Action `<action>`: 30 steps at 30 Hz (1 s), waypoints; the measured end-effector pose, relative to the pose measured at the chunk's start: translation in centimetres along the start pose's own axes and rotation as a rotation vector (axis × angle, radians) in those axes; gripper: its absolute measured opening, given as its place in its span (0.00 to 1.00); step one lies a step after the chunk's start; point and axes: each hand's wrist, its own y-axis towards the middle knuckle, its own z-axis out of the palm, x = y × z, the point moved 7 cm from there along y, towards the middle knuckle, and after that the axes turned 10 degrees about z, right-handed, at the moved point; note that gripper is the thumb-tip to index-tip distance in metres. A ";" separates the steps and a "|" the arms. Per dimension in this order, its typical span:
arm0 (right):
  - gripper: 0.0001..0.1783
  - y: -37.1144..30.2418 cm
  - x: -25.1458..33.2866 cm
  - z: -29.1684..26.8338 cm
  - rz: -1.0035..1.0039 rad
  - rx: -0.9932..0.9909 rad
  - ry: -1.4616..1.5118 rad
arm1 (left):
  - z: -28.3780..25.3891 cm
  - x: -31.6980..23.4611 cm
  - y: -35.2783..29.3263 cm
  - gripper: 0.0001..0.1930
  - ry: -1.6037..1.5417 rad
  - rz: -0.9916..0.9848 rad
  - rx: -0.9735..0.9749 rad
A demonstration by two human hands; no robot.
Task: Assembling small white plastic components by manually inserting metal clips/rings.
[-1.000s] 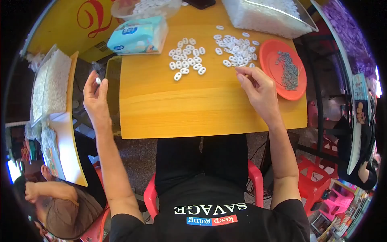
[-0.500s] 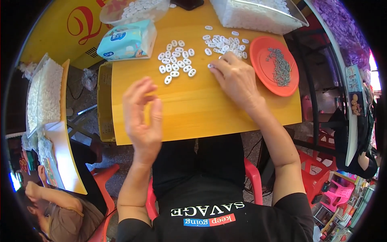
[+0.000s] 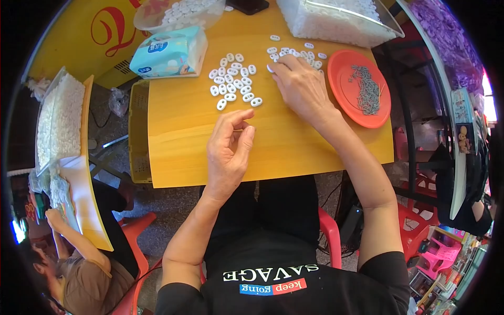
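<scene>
A small white oval plastic piece point(image 3: 270, 68), upper centre of the frame, is apparently pinched in the right hand's point(image 3: 303, 86) fingertips; it should handle light, stiff, perhaps slippery, best held by its rim; a loose heap of white oval plastic pieces point(image 3: 285, 51) lies beyond; the left hand point(image 3: 228, 149), mid-frame, is loosely open, seemingly unladen, near a cluster of white two-holed ovals point(image 3: 229, 79).

Shining bright across the table point(image 3: 294, 152), dropping to gloom below its near edge; flaring white well beyond the right edge; reading sharp mid-table, bending and blackening toward the fisheye rim.
</scene>
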 end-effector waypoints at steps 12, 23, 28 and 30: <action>0.14 -1.0 3.0 -1.0 -0.136 -0.025 0.056 | 0.0 -0.6 0.1 0.12 0.002 0.032 -0.010; 0.06 0.0 -1.5 -3.2 -0.005 -0.083 0.069 | 0.3 -0.6 0.2 0.11 0.065 0.032 0.002; 0.04 0.3 -0.3 -1.6 -0.013 0.004 0.050 | 0.4 -0.4 0.2 0.11 0.060 0.025 -0.011; 0.05 0.5 -0.1 -1.1 -0.023 0.019 0.043 | 0.4 -0.3 0.2 0.11 0.063 0.018 -0.009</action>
